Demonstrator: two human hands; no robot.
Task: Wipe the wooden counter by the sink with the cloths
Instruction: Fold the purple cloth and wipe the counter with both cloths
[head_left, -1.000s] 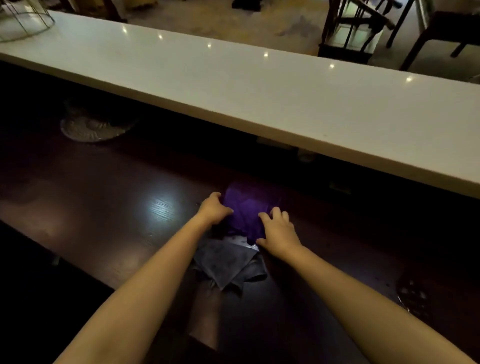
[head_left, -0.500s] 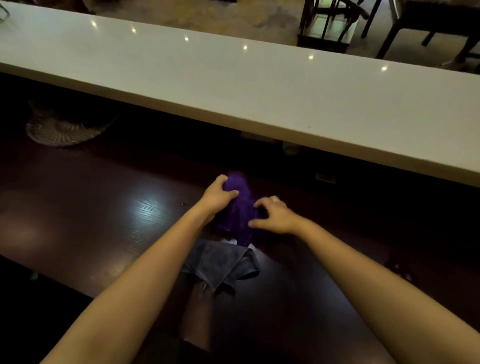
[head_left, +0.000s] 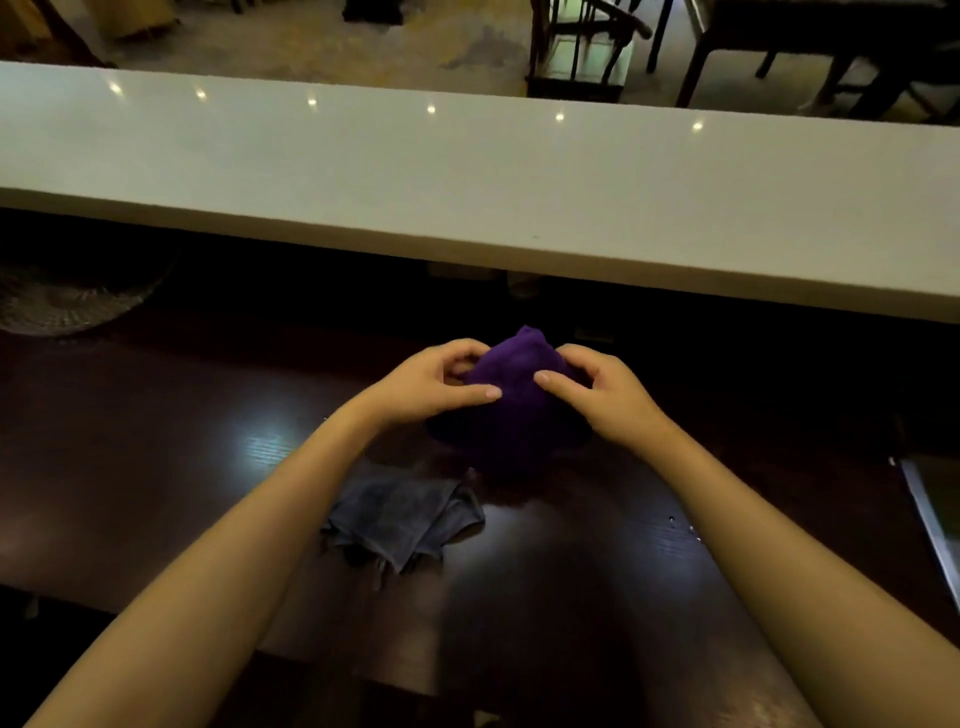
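1. Purple cloth (head_left: 511, 400): bunched into a peaked lump, lifted between your two hands above the wooden counter (head_left: 156, 467). Its lower folds hang down toward the dark surface; whether they touch it cannot be told in the dim light.
2. Your left hand (head_left: 436, 382): closed on the cloth's left side, thumb laid across the front face, fingers curled around the top edge.
3. Your right hand (head_left: 602, 392): closed on the cloth's right side, thumb pressed on the front, fingers curled over the upper edge behind. The two thumbs point toward each other, near but apart.
4. Grey cloth (head_left: 402, 522): crumpled and lying flat on the counter, below your left hand and just beside your left forearm, nearer to you than the purple cloth. Neither hand touches it.
5. Wooden counter: dark, glossy, with bright light reflections left of your left forearm and just right of the grey cloth.
6. White countertop (head_left: 467, 176): a long raised slab running across beyond both hands, dotted with small light reflections.
7. Sink (head_left: 932, 519): only a metal edge shows, far to the right of your right forearm.
8. Woven round object (head_left: 67, 304): in shadow, well to the left of your left hand, under the white slab's edge.
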